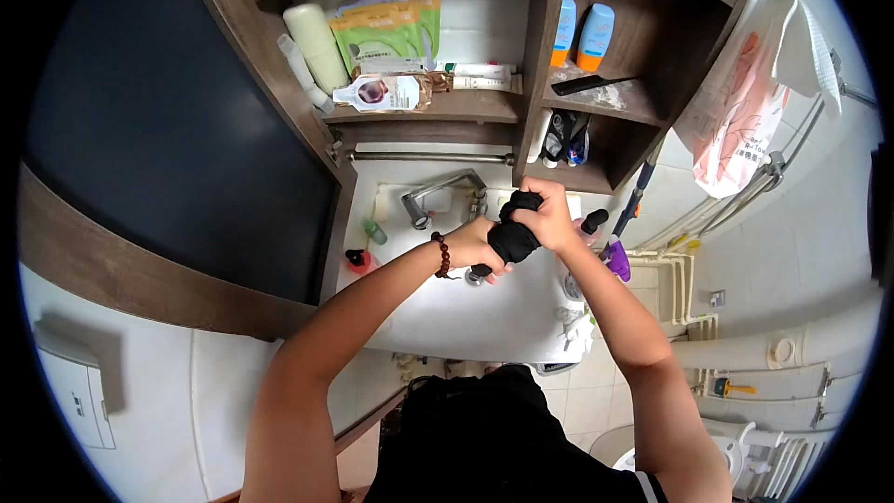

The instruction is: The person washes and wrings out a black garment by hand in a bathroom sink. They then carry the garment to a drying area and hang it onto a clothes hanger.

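Observation:
Over the white sink (438, 307), a bunched black cloth (514, 240) is held between my two hands. My left hand (473, 244), below a beaded bracelet on the wrist, has its fingers wrapped round the lower left end of the cloth. Higher and to the right, my right hand (549, 216) is closed round the upper end. The cloth looks twisted between them. A chrome faucet (445, 194) stands just behind and to the left of my hands.
An open cabinet (559, 28) above holds bottles, packets and a black comb (589, 85). Its mirrored door (168, 130) swings out at left. Bottles line the sink's right side, near a purple item (616, 262). A red bottle (358, 262) stands at the sink's left.

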`<act>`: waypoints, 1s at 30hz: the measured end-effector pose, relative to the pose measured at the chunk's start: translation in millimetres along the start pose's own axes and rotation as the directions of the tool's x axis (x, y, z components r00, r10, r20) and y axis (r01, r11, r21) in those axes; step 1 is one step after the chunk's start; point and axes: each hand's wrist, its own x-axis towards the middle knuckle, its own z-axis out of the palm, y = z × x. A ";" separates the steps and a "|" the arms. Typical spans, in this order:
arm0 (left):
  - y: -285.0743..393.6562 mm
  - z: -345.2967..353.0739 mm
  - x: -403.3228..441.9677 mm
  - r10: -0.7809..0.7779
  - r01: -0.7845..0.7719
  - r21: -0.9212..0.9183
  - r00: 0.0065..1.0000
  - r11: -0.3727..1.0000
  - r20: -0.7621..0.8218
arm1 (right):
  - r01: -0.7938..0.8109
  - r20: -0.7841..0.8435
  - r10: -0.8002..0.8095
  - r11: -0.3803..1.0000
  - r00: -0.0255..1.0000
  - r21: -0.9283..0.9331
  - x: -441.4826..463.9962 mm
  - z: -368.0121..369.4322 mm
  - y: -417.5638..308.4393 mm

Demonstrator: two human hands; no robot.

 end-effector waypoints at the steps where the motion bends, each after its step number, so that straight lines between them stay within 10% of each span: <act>1: -2.2 -0.4 2.2 -0.015 0.017 0.119 1.000 0.993 -0.012 | -0.006 -0.001 0.006 1.000 1.000 0.004 -3.6 0.9 3.3; 10: -24.4 27.8 -8.4 -0.120 0.223 -0.439 0.960 0.870 0.251 | 0.039 0.056 -0.044 0.994 0.997 0.103 -23.2 -5.5 -6.3; 15: -3.5 43.6 -12.9 -0.070 0.104 -0.364 0.992 0.925 0.107 | 0.100 0.067 -0.112 0.982 0.991 0.159 -22.8 -14.4 -2.7; 19: -19.9 25.7 -6.4 -0.043 0.043 -0.004 0.993 0.999 -0.111 | 0.053 0.018 -0.053 0.999 0.998 0.000 -31.0 -7.3 7.0; 21: -32.8 19.3 -2.7 0.288 -0.168 0.467 0.937 0.868 -0.197 | -0.094 0.017 0.094 0.995 0.995 -0.029 -36.1 -3.1 6.7; 27: -51.8 -7.7 -5.2 0.305 -0.020 0.656 0.896 0.754 -0.324 | -0.190 -0.005 0.193 0.970 0.981 0.150 -57.8 14.9 17.5; 30: -70.3 -28.3 -10.4 0.541 0.022 0.930 0.809 0.366 -0.232 | -0.436 0.168 0.403 0.844 0.900 0.312 -73.8 10.6 47.6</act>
